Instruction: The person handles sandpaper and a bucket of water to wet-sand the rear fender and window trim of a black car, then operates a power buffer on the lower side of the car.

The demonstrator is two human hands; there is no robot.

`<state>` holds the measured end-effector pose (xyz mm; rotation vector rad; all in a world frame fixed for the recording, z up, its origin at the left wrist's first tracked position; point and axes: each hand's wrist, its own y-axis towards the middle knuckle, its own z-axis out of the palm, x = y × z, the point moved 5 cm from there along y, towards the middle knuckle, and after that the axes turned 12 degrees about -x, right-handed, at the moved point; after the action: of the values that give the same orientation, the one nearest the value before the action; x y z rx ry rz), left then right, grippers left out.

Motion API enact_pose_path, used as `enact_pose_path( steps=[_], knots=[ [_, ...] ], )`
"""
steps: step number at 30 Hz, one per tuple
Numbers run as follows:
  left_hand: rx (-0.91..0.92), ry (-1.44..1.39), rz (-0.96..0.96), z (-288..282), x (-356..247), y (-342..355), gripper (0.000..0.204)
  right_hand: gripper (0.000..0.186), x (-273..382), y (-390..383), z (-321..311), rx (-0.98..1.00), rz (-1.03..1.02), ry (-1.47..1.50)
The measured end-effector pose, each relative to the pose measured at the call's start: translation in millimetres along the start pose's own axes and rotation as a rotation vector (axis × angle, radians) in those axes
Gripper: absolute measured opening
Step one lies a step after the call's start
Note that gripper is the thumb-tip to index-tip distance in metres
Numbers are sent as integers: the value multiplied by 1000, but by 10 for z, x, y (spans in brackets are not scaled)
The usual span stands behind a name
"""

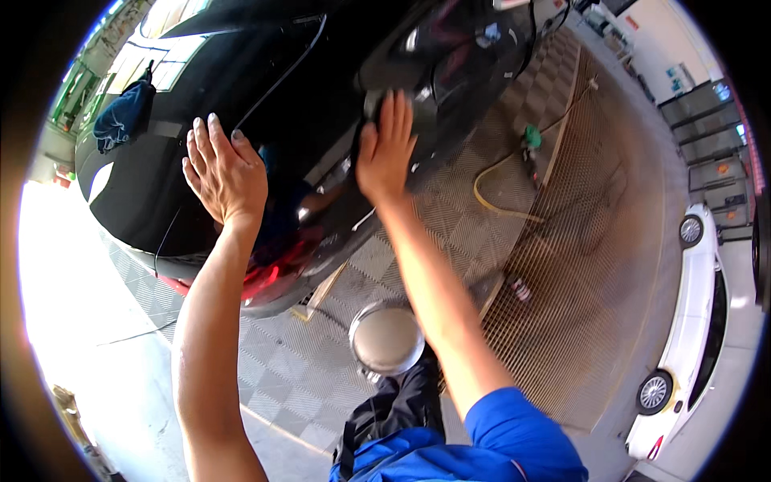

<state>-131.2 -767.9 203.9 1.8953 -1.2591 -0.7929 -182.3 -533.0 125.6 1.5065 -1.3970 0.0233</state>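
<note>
A glossy black car (289, 72) fills the upper middle, with a red tail lamp (273, 273) low on its rear. My left hand (225, 173) lies palm down on or just over the paintwork, fingers apart. Farther right, my right hand (385, 149) is stretched flat against the body, fingers extended; I cannot make out whether the grey patch by its fingertips is a thing or a reflection. A dark blue cloth (120, 116) is draped on the car left of my left hand.
A round stool (385, 337) stands between my arms by my legs. Right of the car are checkered floor tiles, metal grating (594, 281), a yellow hose (502, 209), a green-topped tool (530, 140) and a dark bottle (518, 289). A white car (666, 377) is at the far right.
</note>
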Motion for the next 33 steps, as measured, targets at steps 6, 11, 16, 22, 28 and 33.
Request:
enact_pose_path(
  steps=[6, 11, 16, 22, 28, 33],
  knots=[
    [-4, 8, -47, -32, 173, 6, 50, 69, -173, -347, 63, 166, -146, 18],
    [-13, -10, -53, -62, 125, 14, 48, 70, 48, -157, 139, -11, 9, 38],
    [-49, -98, -83, -83, 165, -18, 50, 63, -328, -321, 104, -19, -325, 53],
    [-33, -165, -114, -94, 204, -27, 52, 67, -37, -429, 195, -96, -219, 38],
    [-48, -197, -155, -79, 180, -37, 53, 68, -393, 255, 124, 21, -187, 55],
    [-7, -172, -152, -71, 222, -66, 53, 70, -90, -485, 148, 4, -239, 35]
  ],
)
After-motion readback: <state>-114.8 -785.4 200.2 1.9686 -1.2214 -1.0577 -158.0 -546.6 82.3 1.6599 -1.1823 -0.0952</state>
